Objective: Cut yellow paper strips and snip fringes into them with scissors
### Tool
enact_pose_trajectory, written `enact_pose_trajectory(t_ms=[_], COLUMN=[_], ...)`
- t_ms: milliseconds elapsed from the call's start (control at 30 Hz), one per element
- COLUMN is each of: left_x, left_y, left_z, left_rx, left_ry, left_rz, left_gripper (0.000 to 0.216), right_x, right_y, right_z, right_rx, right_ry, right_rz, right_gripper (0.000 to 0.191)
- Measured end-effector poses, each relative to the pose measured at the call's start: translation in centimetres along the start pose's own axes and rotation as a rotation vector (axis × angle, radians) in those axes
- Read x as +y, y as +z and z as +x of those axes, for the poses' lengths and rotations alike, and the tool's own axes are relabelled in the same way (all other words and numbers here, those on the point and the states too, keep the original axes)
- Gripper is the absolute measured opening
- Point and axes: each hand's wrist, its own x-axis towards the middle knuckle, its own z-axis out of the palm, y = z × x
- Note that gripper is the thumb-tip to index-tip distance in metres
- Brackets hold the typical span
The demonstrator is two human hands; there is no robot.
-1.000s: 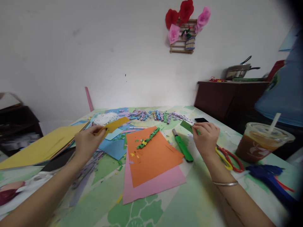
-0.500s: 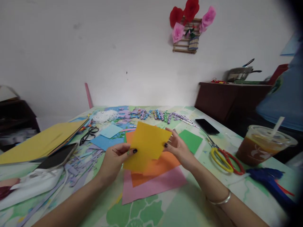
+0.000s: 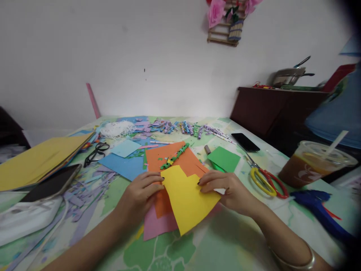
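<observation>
A sheet of yellow paper [image 3: 187,203] with a notch cut from its far edge is held between my two hands. My left hand [image 3: 141,190] pinches its left corner, thumb hidden below. On the other side, my right hand [image 3: 225,188] grips the right part with fingers on top. Under the yellow sheet lie orange paper [image 3: 158,154] and pink paper [image 3: 159,226], partly covered. A green curled paper strip [image 3: 177,155] with small yellow bits rests on the orange sheet, just beyond the yellow one. Green paper [image 3: 225,159] lies past my right hand.
On the right are scissors [image 3: 263,180], a blue glue gun [image 3: 318,214], a drink cup [image 3: 313,165] and a phone [image 3: 245,142]. Glasses [image 3: 96,153], another phone [image 3: 52,183], yellow sheets [image 3: 42,160] and paper scraps [image 3: 81,199] lie left. Blue paper [image 3: 124,165] sits beyond my left hand.
The yellow paper has come down from a raised, upright position and tipped flatter, nearer me. Both hands have lowered with it, uncovering the green strip. The view has tilted downward.
</observation>
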Motion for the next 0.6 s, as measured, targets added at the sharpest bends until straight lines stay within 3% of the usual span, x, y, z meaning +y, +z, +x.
enact_pose_trajectory(t_ms=[133, 300, 600], left_x=[1.8, 5.0, 5.7], left_y=[0.9, 1.6, 1.9], left_z=[-0.2, 0.0, -0.2], left_rx=[-0.085, -0.294, -0.243], left_ry=[-0.031, 0.054, 0.119], left_rz=[-0.091, -0.277, -0.251], left_gripper=[0.02, 0.026, 0.019], right_x=[0.3, 0.1, 0.3], right_y=[0.9, 2.0, 2.8], right_z=[-2.2, -3.0, -3.0], right_rx=[-0.136, -0.115, -0.085], right_ry=[0.073, 0.082, -0.015], right_rz=[-0.109, -0.166, -0.189], right_gripper=[0.033, 0.031, 0.018])
